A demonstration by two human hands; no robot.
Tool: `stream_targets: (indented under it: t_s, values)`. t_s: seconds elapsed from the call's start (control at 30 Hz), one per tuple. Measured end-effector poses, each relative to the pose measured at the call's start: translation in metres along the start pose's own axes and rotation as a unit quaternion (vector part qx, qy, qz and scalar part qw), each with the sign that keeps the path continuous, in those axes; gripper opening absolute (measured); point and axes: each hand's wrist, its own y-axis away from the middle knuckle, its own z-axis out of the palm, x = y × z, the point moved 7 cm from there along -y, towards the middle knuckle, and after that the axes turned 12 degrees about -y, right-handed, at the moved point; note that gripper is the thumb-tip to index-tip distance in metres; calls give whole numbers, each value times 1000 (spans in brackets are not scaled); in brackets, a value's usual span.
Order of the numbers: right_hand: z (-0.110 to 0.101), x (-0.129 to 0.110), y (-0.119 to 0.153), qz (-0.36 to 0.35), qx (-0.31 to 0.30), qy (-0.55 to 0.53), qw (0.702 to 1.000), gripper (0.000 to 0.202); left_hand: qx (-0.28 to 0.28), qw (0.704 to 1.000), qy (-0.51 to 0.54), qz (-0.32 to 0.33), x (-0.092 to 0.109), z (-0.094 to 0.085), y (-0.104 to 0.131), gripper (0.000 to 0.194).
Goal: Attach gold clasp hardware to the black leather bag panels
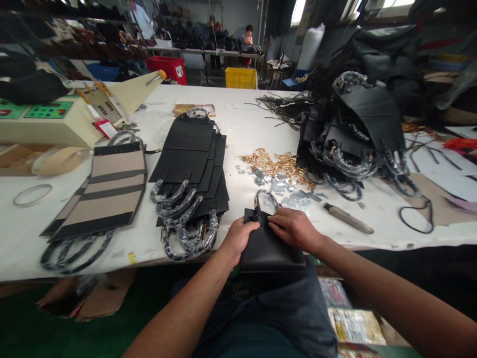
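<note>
A black leather bag panel (274, 256) lies over the table's front edge, partly above my lap. At its far end stands a loop handle (269, 196) wrapped in clear plastic, with a gold-coloured fitting at its left foot. My left hand (237, 239) grips the panel's left edge, thumb on top beside the left handle tab and the other fingers hidden underneath. The fingers of my right hand (294, 227) are bent and pressed together on the panel by the right handle foot. Whatever lies under those fingertips is hidden.
Stacked black panels with wrapped handles (188, 159) lie left of centre, lined panels (115, 186) farther left. Gold fittings (278, 166) and small metal plates (294, 194) are scattered ahead. At right are a knife-like tool (348, 219) and a panel heap (346, 124); a cream machine (48, 119) stands left.
</note>
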Motion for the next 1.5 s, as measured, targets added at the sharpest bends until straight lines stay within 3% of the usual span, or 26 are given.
stream_targets:
  t_s: [0.17,0.4,0.77,1.1,1.37,1.5]
  values:
    - [4,-6,2,10,8,25,1000,22,1,1000,-7,-1,-1,0,1,27]
    - [-1,-14,0,-9,-40,38,998,26,14,1000,-11,6,0,2,5,26]
    - [11,-9,3,21,14,98,995,21,23,999,-38,8,0,1,-1,24]
    - [-8,3,-1,53,-22,-94,994,16,21,997,-52,47,1,2,7,26]
    - [1,0,3,38,8,-16,999,19,11,999,-46,20,1,2,5,28]
    - [-2,3,3,55,30,-52,997,18,3,999,-47,26,2,1,2,32]
